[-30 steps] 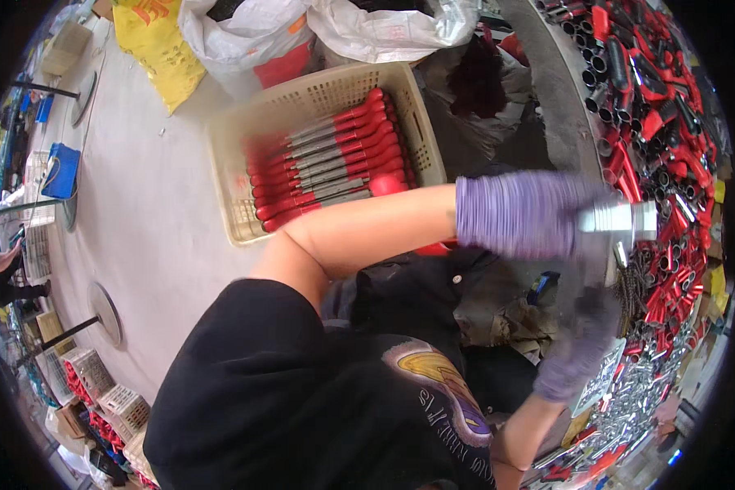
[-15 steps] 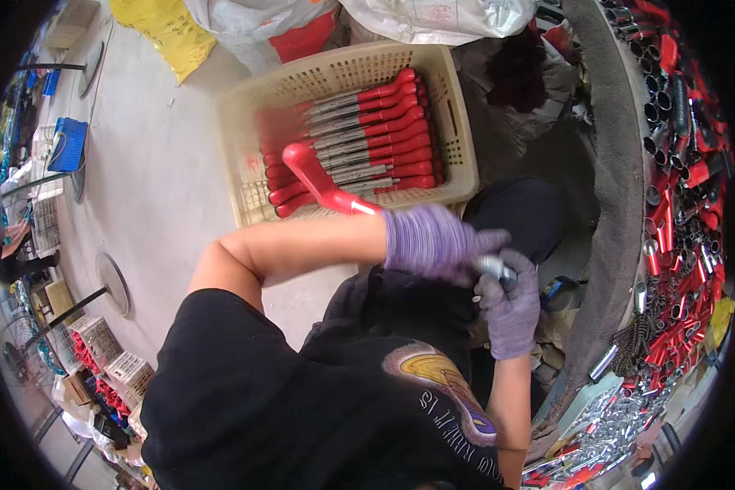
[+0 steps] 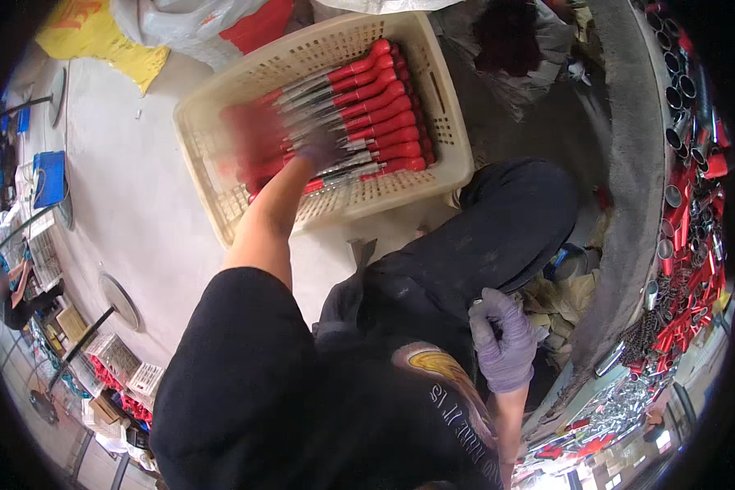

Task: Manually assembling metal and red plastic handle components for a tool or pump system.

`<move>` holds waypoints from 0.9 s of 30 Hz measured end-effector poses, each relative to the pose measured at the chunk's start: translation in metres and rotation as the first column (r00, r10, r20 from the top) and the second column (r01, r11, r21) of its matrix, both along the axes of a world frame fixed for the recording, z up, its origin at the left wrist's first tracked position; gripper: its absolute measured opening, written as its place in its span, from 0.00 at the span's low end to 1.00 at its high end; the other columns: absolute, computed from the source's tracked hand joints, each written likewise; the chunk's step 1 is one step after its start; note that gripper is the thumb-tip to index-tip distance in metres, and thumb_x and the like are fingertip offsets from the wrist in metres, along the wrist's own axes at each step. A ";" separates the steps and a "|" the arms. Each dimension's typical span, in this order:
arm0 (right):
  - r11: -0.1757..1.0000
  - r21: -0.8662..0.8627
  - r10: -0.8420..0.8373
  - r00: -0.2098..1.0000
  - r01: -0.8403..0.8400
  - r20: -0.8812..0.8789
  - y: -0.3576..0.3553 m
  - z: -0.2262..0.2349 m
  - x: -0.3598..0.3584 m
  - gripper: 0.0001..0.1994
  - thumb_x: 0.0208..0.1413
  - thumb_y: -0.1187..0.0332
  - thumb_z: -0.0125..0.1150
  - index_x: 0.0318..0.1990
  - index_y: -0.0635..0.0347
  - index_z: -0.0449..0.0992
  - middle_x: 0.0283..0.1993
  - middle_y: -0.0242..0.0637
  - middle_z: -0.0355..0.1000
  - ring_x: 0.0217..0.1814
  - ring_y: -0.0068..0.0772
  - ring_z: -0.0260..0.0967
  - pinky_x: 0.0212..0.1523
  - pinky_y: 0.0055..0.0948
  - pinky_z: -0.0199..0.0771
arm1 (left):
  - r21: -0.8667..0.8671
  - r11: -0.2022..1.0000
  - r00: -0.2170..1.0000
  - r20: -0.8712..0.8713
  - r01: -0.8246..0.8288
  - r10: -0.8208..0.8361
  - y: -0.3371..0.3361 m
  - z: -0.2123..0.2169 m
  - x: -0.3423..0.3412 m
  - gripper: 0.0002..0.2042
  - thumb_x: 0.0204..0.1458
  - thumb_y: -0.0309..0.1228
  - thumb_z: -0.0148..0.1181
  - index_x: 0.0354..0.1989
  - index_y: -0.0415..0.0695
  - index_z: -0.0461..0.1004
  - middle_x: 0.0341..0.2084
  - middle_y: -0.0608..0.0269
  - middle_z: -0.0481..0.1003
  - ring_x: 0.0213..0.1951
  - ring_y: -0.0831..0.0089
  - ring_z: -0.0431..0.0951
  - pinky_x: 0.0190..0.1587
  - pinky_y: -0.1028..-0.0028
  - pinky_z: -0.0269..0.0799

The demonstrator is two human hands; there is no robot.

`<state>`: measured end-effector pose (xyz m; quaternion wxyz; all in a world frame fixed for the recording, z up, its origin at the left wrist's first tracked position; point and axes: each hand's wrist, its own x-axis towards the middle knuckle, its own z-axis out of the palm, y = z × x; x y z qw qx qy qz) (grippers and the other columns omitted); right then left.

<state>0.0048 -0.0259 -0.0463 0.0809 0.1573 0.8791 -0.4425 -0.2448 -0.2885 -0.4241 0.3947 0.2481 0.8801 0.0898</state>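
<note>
My left hand [image 3: 322,149], in a purple glove, reaches into a beige plastic crate [image 3: 200,175]. It is over a neat row of metal bars with curved red grips [image 3: 384,106]. Motion smears its fingers, so whether they hold a bar is hidden. At the crate's left end the red parts are blurred. My right hand [image 3: 505,339], also gloved, is beside my right thigh, its fingers curled together. A tiny pale piece [image 3: 476,303] shows at its fingertips, too small to name.
Yellow and white sacks [image 3: 110,37] stand behind the crate. At my right, a grey padded edge [image 3: 637,163] borders a heap of metal tubes and red parts [image 3: 682,245]. Stools [image 3: 121,302], stacked crates [image 3: 114,355] and another person [image 3: 16,294] are at the far left.
My left hand has left my right hand and moved up and left into the crate. The red-gripped bar and the metal cylinder between my hands no longer show there. The view has shifted.
</note>
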 end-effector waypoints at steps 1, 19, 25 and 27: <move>0.995 -0.071 -0.068 0.995 0.074 0.074 -0.005 0.006 -0.006 0.17 0.47 0.75 0.64 0.47 0.60 0.72 0.29 0.37 0.74 0.27 0.31 0.72 0.30 0.27 0.72 | 0.035 0.995 0.995 0.052 -0.092 0.090 -0.031 -0.014 0.007 0.23 0.54 0.45 0.49 0.58 0.52 0.63 0.49 0.47 0.71 0.51 0.49 0.71 0.53 0.58 0.66; 0.809 0.396 -0.330 0.894 0.433 -0.303 0.060 0.056 0.085 0.13 0.51 0.61 0.60 0.40 0.57 0.73 0.33 0.40 0.74 0.33 0.44 0.73 0.34 0.37 0.74 | 0.022 0.999 0.949 -0.312 0.043 -0.034 0.030 0.097 0.010 0.31 0.54 0.47 0.49 0.62 0.40 0.56 0.59 0.45 0.60 0.61 0.52 0.59 0.62 0.61 0.55; 0.436 0.476 -0.579 0.643 0.764 -0.501 0.115 0.101 0.189 0.09 0.50 0.67 0.59 0.38 0.57 0.75 0.32 0.43 0.73 0.32 0.48 0.71 0.33 0.40 0.71 | 0.926 0.290 0.954 -0.281 0.240 0.107 0.240 0.309 0.094 0.18 0.50 0.28 0.59 0.50 0.38 0.69 0.46 0.49 0.72 0.47 0.56 0.72 0.52 0.66 0.67; 0.343 0.532 -0.591 0.618 0.774 -0.518 0.126 0.110 0.218 0.08 0.51 0.66 0.58 0.37 0.57 0.75 0.34 0.43 0.73 0.34 0.48 0.71 0.35 0.39 0.71 | 0.865 0.148 0.877 -0.475 0.480 -0.070 0.287 0.377 0.145 0.16 0.48 0.25 0.60 0.47 0.39 0.71 0.42 0.50 0.73 0.45 0.56 0.74 0.50 0.68 0.68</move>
